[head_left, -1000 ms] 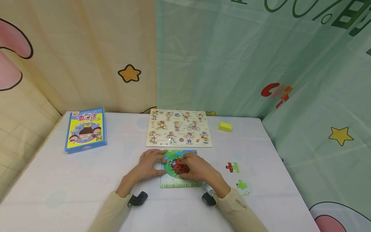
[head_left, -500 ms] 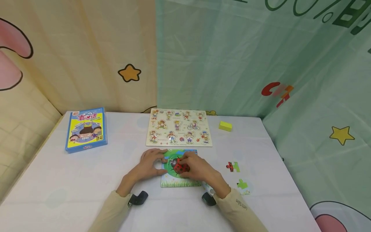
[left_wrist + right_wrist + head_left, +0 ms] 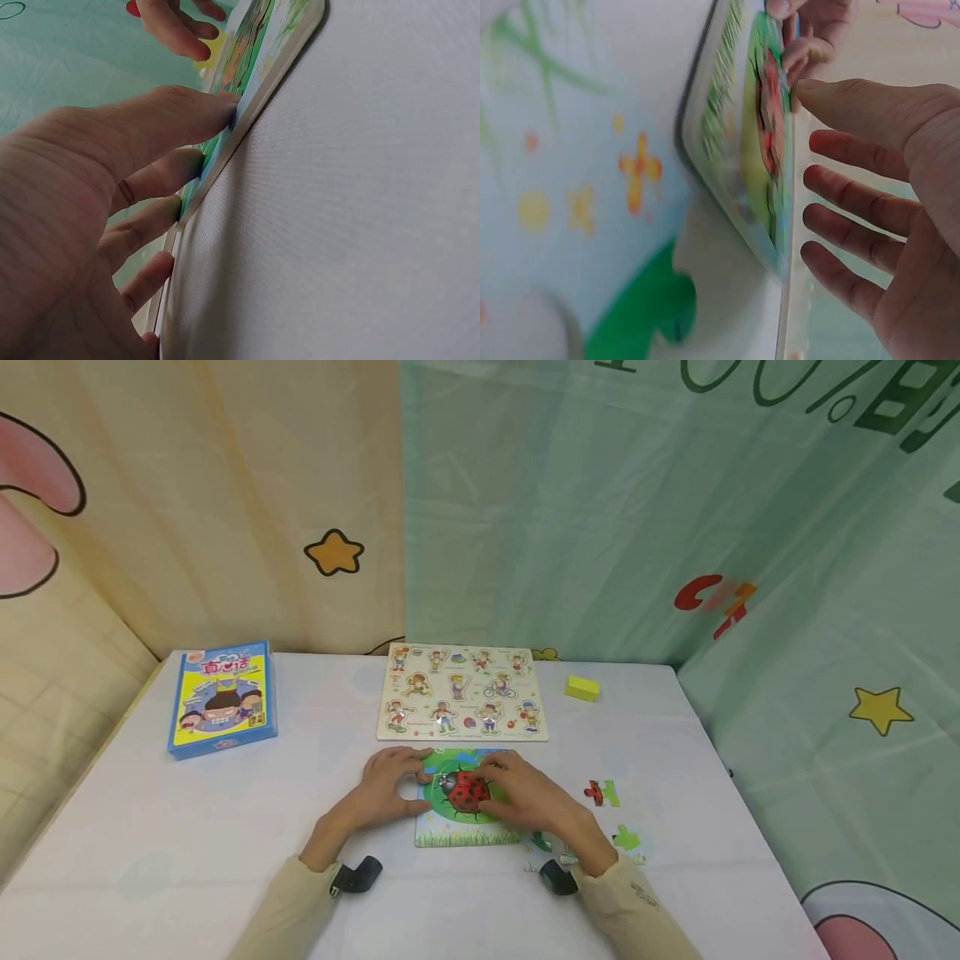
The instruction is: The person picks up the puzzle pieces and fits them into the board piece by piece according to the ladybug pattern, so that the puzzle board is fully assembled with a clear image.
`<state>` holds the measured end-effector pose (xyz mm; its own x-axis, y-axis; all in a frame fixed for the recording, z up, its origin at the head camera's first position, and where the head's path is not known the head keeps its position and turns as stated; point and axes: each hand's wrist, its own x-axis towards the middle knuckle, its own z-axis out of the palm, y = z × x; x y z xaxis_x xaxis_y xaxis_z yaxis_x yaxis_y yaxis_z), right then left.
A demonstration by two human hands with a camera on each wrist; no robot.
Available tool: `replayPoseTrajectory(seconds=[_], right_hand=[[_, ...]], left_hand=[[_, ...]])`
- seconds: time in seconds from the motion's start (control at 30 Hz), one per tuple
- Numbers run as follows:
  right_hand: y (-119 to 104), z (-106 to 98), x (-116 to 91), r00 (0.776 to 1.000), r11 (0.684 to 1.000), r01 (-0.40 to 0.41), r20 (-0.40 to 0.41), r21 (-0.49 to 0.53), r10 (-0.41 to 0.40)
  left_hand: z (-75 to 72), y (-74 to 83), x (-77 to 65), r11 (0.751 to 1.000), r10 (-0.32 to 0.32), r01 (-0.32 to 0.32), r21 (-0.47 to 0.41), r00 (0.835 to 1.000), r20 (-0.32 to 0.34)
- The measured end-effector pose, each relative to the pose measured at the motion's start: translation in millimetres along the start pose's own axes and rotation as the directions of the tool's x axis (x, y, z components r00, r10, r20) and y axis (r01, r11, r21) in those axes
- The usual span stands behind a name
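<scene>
A ladybug jigsaw puzzle point(image 3: 467, 837) lies flat in its square tray near the middle of the table. My left hand point(image 3: 386, 787) rests along its left side; thumb and fingertips touch the border in the left wrist view, fairly straight. Over the puzzle's right side hovers my right hand point(image 3: 528, 792), its fingers spread and nothing in them, as the right wrist view shows. That hand covers part of the puzzle's right side. Loose jigsaw pieces lie to the right: a red-and-green one point(image 3: 602, 792), a green one point(image 3: 626, 837), and others partly under the right forearm.
Behind the puzzle lies a cream board with pictures of children point(image 3: 462, 692). A yellow block point(image 3: 582, 687) sits to its right. At the table's left stands a blue and yellow box point(image 3: 222, 699). Printed curtains point(image 3: 525, 527) hang behind the table.
My right hand has let go of the ladybug piece it was pressing and shifted slightly right, its fingers loosening. More of the ladybug shows now. My left hand has stayed in place.
</scene>
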<state>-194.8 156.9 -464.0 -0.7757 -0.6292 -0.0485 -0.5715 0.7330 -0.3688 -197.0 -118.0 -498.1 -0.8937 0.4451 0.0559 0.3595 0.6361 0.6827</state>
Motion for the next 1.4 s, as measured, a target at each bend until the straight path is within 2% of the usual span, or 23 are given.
replayPoseTrajectory(seconds=[0.27,0.57,0.8,0.97,1.17,1.4], right_hand=[[22.1,-12.7,-23.6,0.998,1.0,-0.005,-0.062,-0.018,0.004],[43.1,-22.2,-49.5,0.99,0.992,-0.122,-0.071,0.01,0.122],[64.4,-28.5,-74.7,0.969,0.973,-0.228,-0.085,0.036,0.231],[79.6,-29.4,-92.4,0.955,0.96,-0.278,-0.093,0.034,0.28],[89.2,-32.0,-105.9,0.941,0.946,-0.32,-0.098,0.054,0.324],[98.7,-35.8,-113.9,0.943,0.946,-0.318,-0.081,0.063,0.322]], left_hand=[[0.8,-0.2,0.0,1.0,0.004,-0.004,-0.006,1.0,-0.006],[-0.4,0.0,-0.2,1.0,-0.003,0.003,-0.007,1.0,-0.005],[-0.7,-1.0,0.4,1.0,-0.005,0.005,-0.016,1.0,-0.003],[0.8,-1.6,0.0,1.0,-0.01,0.01,-0.018,1.0,0.006],[0.8,-1.1,-0.2,1.0,-0.012,0.013,-0.012,1.0,0.007],[0.7,-0.6,-0.7,1.0,-0.017,0.017,-0.012,1.0,0.01]])
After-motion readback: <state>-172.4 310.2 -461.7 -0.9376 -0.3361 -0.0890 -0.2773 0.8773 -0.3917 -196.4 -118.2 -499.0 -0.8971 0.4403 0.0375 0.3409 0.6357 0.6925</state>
